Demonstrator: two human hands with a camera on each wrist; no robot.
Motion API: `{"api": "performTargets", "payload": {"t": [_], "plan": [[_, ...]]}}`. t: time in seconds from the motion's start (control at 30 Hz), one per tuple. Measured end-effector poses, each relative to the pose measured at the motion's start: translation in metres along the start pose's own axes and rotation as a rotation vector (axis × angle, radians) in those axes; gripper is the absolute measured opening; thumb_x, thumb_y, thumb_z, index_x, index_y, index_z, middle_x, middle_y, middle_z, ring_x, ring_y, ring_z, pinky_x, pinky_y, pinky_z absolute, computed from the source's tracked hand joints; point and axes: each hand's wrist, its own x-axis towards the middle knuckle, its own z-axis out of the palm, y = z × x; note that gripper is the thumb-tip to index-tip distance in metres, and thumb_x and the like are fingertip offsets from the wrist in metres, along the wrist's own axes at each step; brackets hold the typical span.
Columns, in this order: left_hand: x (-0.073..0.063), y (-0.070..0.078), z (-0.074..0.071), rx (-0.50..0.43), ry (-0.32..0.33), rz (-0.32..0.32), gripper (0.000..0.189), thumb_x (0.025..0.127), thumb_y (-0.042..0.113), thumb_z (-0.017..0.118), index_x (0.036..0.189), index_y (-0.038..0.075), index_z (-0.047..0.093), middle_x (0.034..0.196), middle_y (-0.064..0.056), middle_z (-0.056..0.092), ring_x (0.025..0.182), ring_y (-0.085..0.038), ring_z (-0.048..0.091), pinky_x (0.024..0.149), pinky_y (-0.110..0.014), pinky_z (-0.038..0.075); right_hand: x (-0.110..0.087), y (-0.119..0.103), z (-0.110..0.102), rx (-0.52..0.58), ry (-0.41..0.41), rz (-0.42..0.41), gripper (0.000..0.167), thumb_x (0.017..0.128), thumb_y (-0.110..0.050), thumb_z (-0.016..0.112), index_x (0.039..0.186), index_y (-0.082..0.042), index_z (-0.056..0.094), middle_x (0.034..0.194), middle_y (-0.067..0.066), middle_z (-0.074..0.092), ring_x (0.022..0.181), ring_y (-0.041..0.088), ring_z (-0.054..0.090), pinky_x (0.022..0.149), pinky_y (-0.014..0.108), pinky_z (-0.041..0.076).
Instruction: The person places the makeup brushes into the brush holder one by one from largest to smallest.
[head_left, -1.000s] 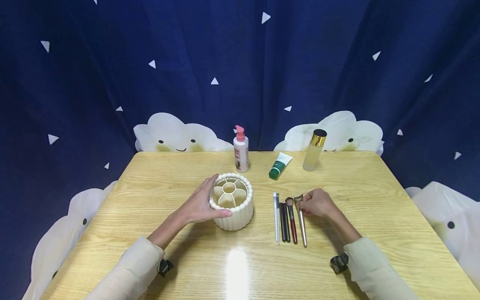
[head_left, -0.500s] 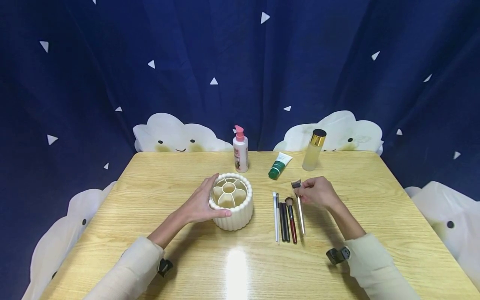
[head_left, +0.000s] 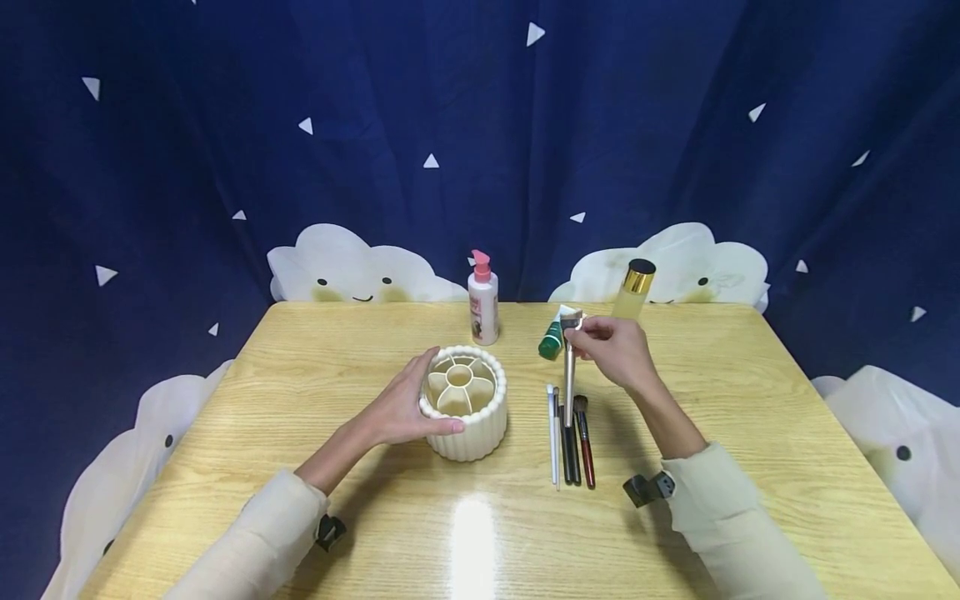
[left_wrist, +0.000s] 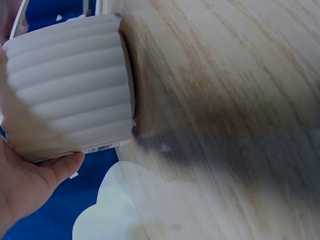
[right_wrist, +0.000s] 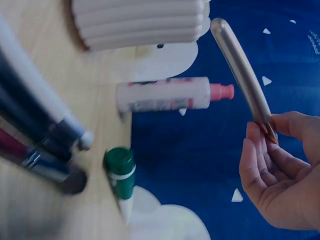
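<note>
A round cream holder with ribbed sides, a beaded rim and petal-shaped compartments stands on the table. My left hand grips it from the left, thumb across its front and fingers behind the rim. In the left wrist view the ribbed wall fills the upper left. My right hand pinches a makeup brush near its head, its handle hanging down, raised off the table. The right wrist view shows its metallic handle. Below lie several brushes, among them a white one and a dark-red one.
Behind the holder stands a white pump bottle with a pink top. A green-and-white tube lies to its right. Farther right is a gold-and-black-capped bottle, partly hidden by my right hand. A dark blue curtain hangs behind the table.
My right hand has lifted the metallic-handled makeup brush from the right end of the row and carried it up and left. My left hand stays on the holder.
</note>
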Motion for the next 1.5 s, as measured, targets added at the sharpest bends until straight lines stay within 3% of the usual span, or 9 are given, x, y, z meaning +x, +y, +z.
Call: {"api": "performTargets", "payload": {"t": [0.3, 0.53, 0.7, 0.9, 1.13, 1.3, 1.5], "plan": [[0.000, 0.000, 0.000, -0.004, -0.004, -0.005, 0.121, 0.063, 0.062, 0.077, 0.152, 0.011, 0.014, 0.153, -0.017, 0.027, 0.139, -0.037, 0.031, 0.109, -0.057, 0.031, 0.009, -0.032, 0.017, 0.167, 0.129, -0.043, 0.023, 0.086, -0.021, 0.068, 0.094, 0.000, 0.070, 0.067, -0.015, 0.061, 0.064, 0.006, 0.061, 0.060, 0.018, 0.052], [0.000, -0.001, 0.000, -0.006, -0.006, -0.011, 0.121, 0.063, 0.062, 0.077, 0.153, 0.012, 0.014, 0.154, -0.017, 0.026, 0.140, -0.037, 0.030, 0.110, -0.057, 0.031, 0.015, -0.048, 0.034, 0.309, 0.271, -0.092, 0.019, 0.085, -0.015, 0.069, 0.091, 0.003, 0.070, 0.067, -0.013, 0.062, 0.060, 0.000, 0.059, 0.060, 0.020, 0.054], [-0.001, -0.001, 0.001, -0.013, 0.003, -0.001, 0.120, 0.063, 0.060, 0.078, 0.152, 0.011, 0.015, 0.152, -0.017, 0.028, 0.139, -0.036, 0.032, 0.110, -0.057, 0.032, 0.018, -0.055, 0.047, 0.432, 0.315, -0.141, 0.019, 0.085, -0.010, 0.069, 0.091, 0.007, 0.067, 0.072, -0.010, 0.064, 0.062, -0.002, 0.062, 0.064, 0.022, 0.057], [0.000, -0.001, 0.001, -0.014, 0.006, 0.010, 0.120, 0.063, 0.060, 0.078, 0.152, 0.011, 0.015, 0.151, -0.016, 0.030, 0.138, -0.034, 0.033, 0.110, -0.055, 0.032, 0.020, -0.055, 0.061, 0.454, 0.295, -0.160, 0.020, 0.085, -0.012, 0.070, 0.088, 0.007, 0.067, 0.073, -0.005, 0.066, 0.063, -0.002, 0.062, 0.065, 0.022, 0.056], [0.000, -0.001, 0.001, -0.022, 0.001, -0.005, 0.121, 0.062, 0.062, 0.078, 0.152, 0.012, 0.015, 0.151, -0.015, 0.030, 0.138, -0.033, 0.034, 0.109, -0.055, 0.033, 0.018, -0.051, 0.078, 0.420, 0.213, -0.170, 0.017, 0.085, -0.010, 0.069, 0.089, 0.007, 0.069, 0.085, 0.018, 0.071, 0.066, 0.002, 0.066, 0.068, 0.028, 0.059], [0.000, -0.001, 0.000, -0.030, -0.003, -0.015, 0.122, 0.061, 0.064, 0.078, 0.152, 0.013, 0.015, 0.151, -0.014, 0.031, 0.137, -0.034, 0.035, 0.109, -0.056, 0.034, 0.016, -0.047, 0.088, 0.389, 0.164, -0.136, 0.017, 0.084, -0.012, 0.070, 0.088, 0.005, 0.070, 0.089, 0.019, 0.071, 0.068, 0.010, 0.068, 0.068, 0.032, 0.059], [0.000, -0.001, 0.000, -0.035, -0.003, -0.016, 0.121, 0.061, 0.064, 0.078, 0.152, 0.013, 0.015, 0.150, -0.013, 0.032, 0.136, -0.032, 0.036, 0.109, -0.055, 0.035, 0.016, -0.045, 0.096, 0.362, 0.102, -0.109, 0.019, 0.085, -0.015, 0.069, 0.091, 0.003, 0.072, 0.093, 0.019, 0.071, 0.066, 0.007, 0.067, 0.070, 0.032, 0.060]]}}
